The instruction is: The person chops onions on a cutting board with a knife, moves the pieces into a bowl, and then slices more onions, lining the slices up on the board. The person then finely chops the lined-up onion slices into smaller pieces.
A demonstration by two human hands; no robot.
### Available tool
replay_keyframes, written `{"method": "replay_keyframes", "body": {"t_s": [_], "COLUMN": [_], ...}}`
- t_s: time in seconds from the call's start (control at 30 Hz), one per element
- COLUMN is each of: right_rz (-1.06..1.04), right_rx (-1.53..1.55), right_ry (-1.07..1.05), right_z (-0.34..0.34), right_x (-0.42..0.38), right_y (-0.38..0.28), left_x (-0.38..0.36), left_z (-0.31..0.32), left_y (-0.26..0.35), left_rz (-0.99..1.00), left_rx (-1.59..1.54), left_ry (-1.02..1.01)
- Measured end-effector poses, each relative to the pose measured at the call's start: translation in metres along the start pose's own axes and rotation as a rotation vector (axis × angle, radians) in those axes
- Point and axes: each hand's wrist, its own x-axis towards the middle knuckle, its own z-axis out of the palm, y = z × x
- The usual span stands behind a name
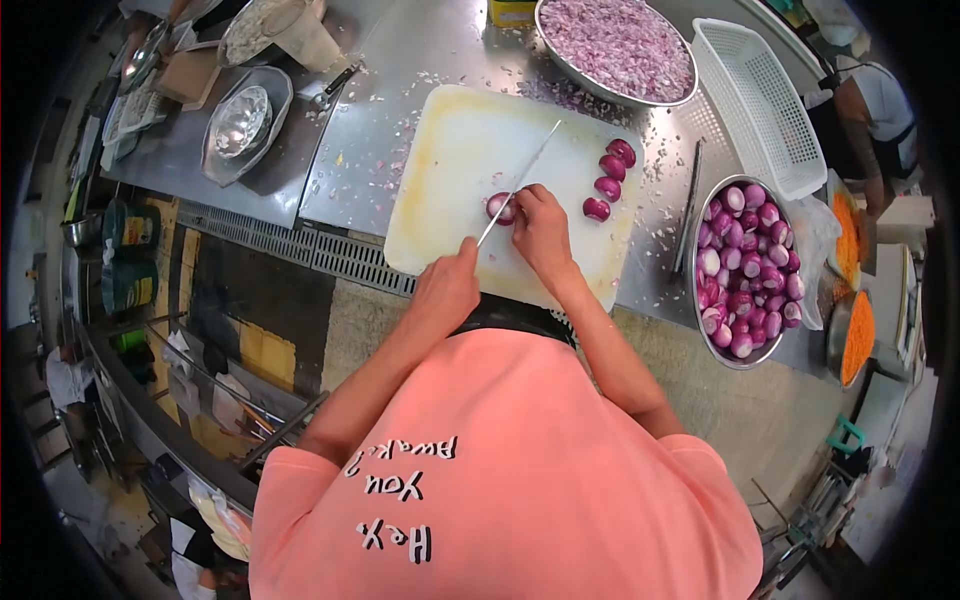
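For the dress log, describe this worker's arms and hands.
The left hand and right hand are bare; no gloves or watch show. The forearms are uncovered. The short sleeves are salmon pink, like the shirt, which bears white, black-shadowed lettering.

The left hand [445, 290] hides the handle of the knife [536, 155], and the right hand [540, 230] covers part of the onion [495, 204] under it; the top edge cuts off the yellow box [512, 13], the bottom edge cuts off the shirt [560, 450], and the orange shreds [859, 338] are too small to identify
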Motion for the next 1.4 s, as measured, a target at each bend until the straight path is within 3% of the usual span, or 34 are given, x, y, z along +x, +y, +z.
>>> {"method": "replay_keyframes", "body": {"t_s": [0.23, 0.3, 0.43, 0.5, 0.73, 0.87, 0.97, 1.03, 1.17, 1.4], "right_rz": [-0.092, -0.076, -0.017, -0.036, -0.046, -0.057, -0.073, -0.094, -0.069, -0.116], "right_rx": [0.071, 0.089, -0.063, 0.055, 0.024, 0.001, 0.036, 0.065, 0.126, 0.157], "right_ry": [0.01, -0.153, -0.278, -0.132, -0.146, -0.146, -0.098, -0.048, -0.016, 0.086], "right_z": [0.004, 0.003, -0.003, -0.003, 0.005, 0.008, 0.009, 0.009, 0.012, 0.013], "right_x": [-0.014, -0.016, -0.027, -0.028, -0.029, -0.031, -0.033, -0.032, -0.038, -0.042], "right_y": [-0.002, -0.006, -0.023, -0.024, -0.018, -0.013, -0.012, -0.01, -0.01, -0.01], "left_x": [0.025, 0.011, 0.005, 0.011, -0.009, 0.024, 0.027, 0.007, 0.021, 0.008], "left_z": [-0.013, -0.022, -0.016, -0.015, -0.03, 0.01, -0.01, -0.028, 0.018, -0.021], "left_y": [-0.016, -0.019, -0.019, -0.017, 0.004, -0.008, 0.008, 0.016, -0.008, 0.021], "left_rz": [0.021, -0.033, -0.036, -0.016, -0.014, 0.036, 0.109, 0.046, 0.079, 0.056], "left_rx": [-0.103, -0.082, -0.061, -0.054, -0.069, 0.001, -0.1, -0.031, -0.022, -0.033], "left_ry": [0.105, 0.094, 0.06, 0.061, 0.043, 0.092, 0.086, 0.029, 0.103, 0.012]}}
